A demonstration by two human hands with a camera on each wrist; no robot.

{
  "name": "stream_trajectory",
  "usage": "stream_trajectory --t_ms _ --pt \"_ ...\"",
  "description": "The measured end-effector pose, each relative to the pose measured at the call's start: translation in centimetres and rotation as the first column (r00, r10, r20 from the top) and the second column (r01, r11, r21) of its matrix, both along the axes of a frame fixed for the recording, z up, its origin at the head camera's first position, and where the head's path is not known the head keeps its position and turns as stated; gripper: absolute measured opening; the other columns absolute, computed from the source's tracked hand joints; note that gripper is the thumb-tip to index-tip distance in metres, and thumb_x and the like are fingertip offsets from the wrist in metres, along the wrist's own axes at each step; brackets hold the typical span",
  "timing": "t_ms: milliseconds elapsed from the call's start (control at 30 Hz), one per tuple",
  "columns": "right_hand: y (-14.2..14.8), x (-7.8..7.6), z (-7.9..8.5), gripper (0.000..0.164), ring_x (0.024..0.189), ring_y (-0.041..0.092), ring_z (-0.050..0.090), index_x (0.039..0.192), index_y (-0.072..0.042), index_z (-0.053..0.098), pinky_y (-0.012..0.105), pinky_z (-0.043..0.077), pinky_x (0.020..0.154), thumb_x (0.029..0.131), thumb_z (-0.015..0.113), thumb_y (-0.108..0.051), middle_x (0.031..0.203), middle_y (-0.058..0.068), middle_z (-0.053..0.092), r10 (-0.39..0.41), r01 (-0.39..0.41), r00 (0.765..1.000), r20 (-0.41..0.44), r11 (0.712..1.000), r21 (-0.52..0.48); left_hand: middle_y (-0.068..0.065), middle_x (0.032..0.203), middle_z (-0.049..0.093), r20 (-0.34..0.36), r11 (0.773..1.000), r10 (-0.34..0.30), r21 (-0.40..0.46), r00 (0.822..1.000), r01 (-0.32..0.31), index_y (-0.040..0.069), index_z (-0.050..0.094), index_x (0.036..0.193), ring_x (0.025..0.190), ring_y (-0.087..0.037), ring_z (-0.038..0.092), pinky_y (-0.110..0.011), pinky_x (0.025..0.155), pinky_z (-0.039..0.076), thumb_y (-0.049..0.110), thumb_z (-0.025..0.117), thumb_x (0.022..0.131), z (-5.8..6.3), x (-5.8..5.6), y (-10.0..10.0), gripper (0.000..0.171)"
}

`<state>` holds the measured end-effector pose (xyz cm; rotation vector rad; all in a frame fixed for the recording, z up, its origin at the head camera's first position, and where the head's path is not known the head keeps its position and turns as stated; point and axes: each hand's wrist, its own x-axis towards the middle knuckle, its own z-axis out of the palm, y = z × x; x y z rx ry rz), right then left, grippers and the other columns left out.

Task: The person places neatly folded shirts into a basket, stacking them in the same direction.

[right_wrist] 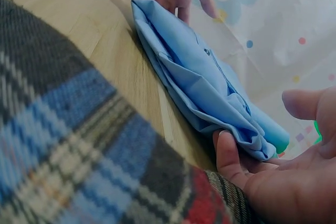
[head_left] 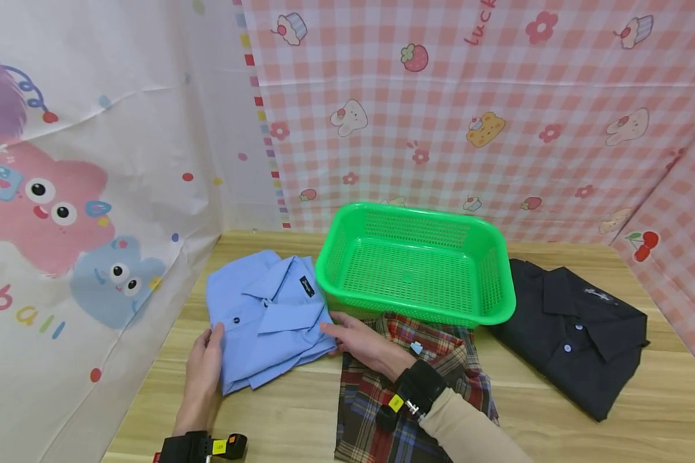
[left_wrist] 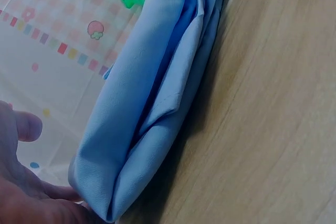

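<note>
A folded light-blue shirt (head_left: 255, 334) with a dark collar label lies on the left part of the table. At its left edge is my left hand (head_left: 204, 370); in the left wrist view that thumb (left_wrist: 29, 126) stands apart from the cloth while the fingers reach the shirt's lower end. My right hand (head_left: 365, 344) touches the shirt's right edge, its thumb (right_wrist: 302, 103) raised off the cloth and its fingertips partly hidden by the fold. Beneath my right wrist lies a folded plaid shirt (head_left: 359, 418).
Behind the shirts stands a green plastic basket (head_left: 411, 308) with perforated walls and nothing in it. A folded black shirt (head_left: 579, 360) lies right of it. Patterned cloth (head_left: 440, 167) hangs behind the wooden table (head_left: 278, 418), with a white printed sheet (head_left: 150, 148) at left.
</note>
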<state>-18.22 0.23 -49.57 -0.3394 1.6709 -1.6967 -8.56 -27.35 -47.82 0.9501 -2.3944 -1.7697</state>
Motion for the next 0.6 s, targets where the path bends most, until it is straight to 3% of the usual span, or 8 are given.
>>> stream_trajectory --t_ms 267,600 --pt "-0.04 0.03 0.26 0.070 0.141 0.042 0.046 0.161 0.007 0.016 0.053 0.042 0.114 0.110 0.050 -0.028 0.158 0.030 0.036 -0.006 0.008 0.998 0.055 0.999 -0.041 -0.030 0.167 0.017 -0.017 0.999 0.036 0.018 0.999 -0.036 -0.002 0.006 0.164 0.154 -0.046 0.018 -0.056 0.126 0.017 0.059 0.036 0.106 0.09 -0.20 0.53 0.089" --pt "-0.16 0.10 0.27 0.070 0.138 0.041 0.050 0.160 0.006 0.016 0.055 0.042 0.114 0.109 0.051 -0.027 0.153 0.031 0.042 -0.014 0.020 0.996 0.087 0.997 -0.071 -0.034 0.165 0.016 -0.051 0.983 0.093 0.164 0.994 -0.084 0.001 0.002 0.165 0.150 -0.047 0.029 -0.058 0.123 0.026 0.053 0.051 0.104 -0.41 -0.22 0.79 0.093"
